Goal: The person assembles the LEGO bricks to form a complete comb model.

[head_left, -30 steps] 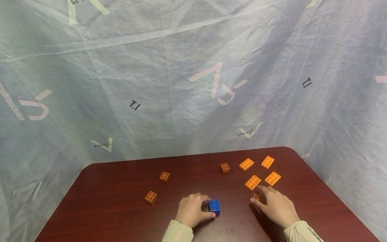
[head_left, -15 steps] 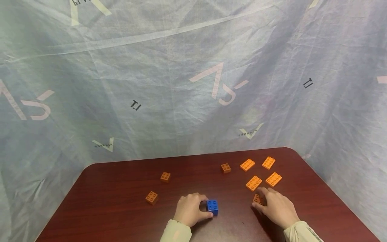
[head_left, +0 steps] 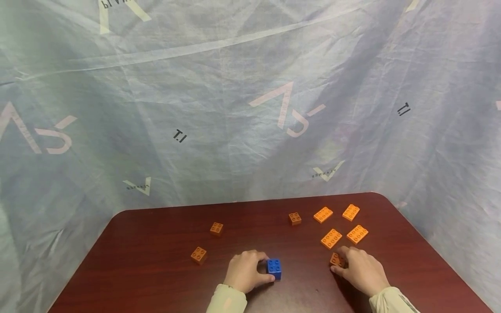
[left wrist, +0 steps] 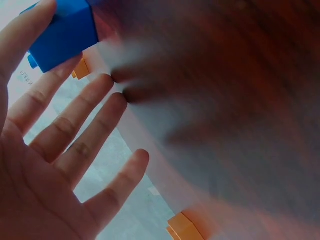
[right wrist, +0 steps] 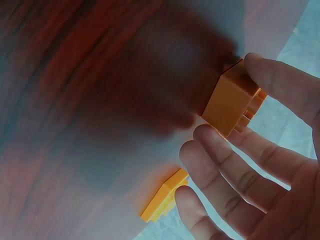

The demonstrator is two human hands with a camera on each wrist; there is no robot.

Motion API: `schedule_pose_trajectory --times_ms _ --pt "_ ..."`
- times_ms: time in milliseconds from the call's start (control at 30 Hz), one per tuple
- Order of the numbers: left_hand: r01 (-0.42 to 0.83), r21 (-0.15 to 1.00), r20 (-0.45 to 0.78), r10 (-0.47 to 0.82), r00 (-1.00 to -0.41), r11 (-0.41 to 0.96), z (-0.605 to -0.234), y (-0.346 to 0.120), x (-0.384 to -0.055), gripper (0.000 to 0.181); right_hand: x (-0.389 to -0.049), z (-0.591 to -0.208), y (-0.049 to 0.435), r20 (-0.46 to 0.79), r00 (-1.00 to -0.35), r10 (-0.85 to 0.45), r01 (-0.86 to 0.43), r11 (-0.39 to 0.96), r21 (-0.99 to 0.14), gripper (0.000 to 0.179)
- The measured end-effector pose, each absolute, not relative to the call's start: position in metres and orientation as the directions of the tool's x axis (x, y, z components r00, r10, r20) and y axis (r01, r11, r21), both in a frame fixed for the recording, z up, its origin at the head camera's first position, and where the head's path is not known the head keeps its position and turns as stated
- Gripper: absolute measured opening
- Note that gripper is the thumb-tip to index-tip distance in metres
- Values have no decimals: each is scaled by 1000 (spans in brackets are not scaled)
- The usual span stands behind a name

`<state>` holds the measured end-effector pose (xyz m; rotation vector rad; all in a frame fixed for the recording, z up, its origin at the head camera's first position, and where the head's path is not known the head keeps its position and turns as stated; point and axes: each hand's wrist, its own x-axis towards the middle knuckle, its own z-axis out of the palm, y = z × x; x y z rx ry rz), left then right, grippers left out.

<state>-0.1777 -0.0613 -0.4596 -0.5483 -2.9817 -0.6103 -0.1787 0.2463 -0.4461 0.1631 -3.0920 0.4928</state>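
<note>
My left hand pinches a blue two-by-two building brick between thumb and index finger, studs up, near the table's front middle. In the left wrist view that blue brick shows at the top left, with the other fingers stretched out below it. To the right, my right hand pinches an orange two-by-two brick between thumb and fingers. The right wrist view shows this orange brick close to the table surface, its studs towards the palm.
Four-studded orange bricks stand at the left, behind it and at the back middle. Several flat orange bricks, such as the nearest flat brick, lie beyond my right hand. A grey printed cloth hangs behind the dark red table.
The blue brick has shifted slightly left with my left hand. My right hand has drawn the orange brick slightly towards me, and more of it shows. The head view has turned slightly left.
</note>
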Motion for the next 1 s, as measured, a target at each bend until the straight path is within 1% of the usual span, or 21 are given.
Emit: schedule_pose_trajectory --times_ms 433,633,867,1000 --pt "339 400 105 325 -940 851 -458 -62 -177 43 -179 -449 247 27 -995 -96 -99 939 -330 28" --pt "340 404 107 325 -940 849 -457 -62 -177 44 -179 -449 246 32 -994 -102 -107 941 -320 27" --pt "330 415 99 319 -943 848 -457 -61 -176 43 -178 -443 244 65 -990 -123 -137 939 -317 25" --pt "324 422 99 313 -945 847 -456 -61 -175 43 -179 -436 239 91 -987 -135 -156 939 -306 28"
